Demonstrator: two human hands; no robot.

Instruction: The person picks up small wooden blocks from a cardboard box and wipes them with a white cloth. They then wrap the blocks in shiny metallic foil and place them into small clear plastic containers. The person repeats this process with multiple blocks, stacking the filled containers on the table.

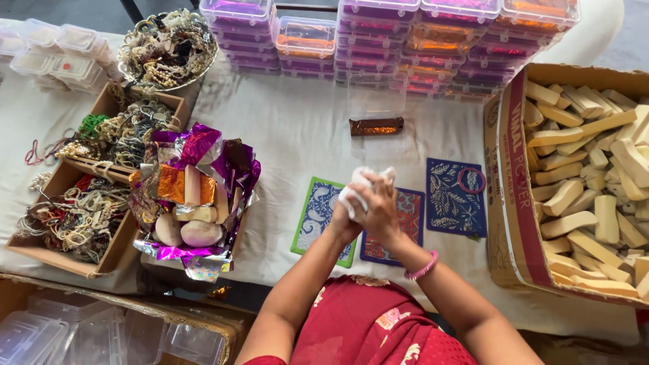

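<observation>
Both my hands meet above the table's middle, closed around a crumpled white cloth [362, 184]. My left hand [346, 217] grips it from the left and my right hand [380, 208], with a pink bangle on the wrist, wraps it from the right. Under the hands lie three patterned mats: a green-edged one [313, 217], a red and blue one [410, 217] and a dark blue one [454, 197] carrying a pink ring [470, 180].
A big cardboard box [508, 176] of pale wooden pieces stands at the right. Stacked clear lidded boxes [405, 40] line the back. At the left sit a box of foil wraps and soaps [193, 196] and boxes of bead jewellery [81, 203]. A small brown packet [376, 126] lies mid-table.
</observation>
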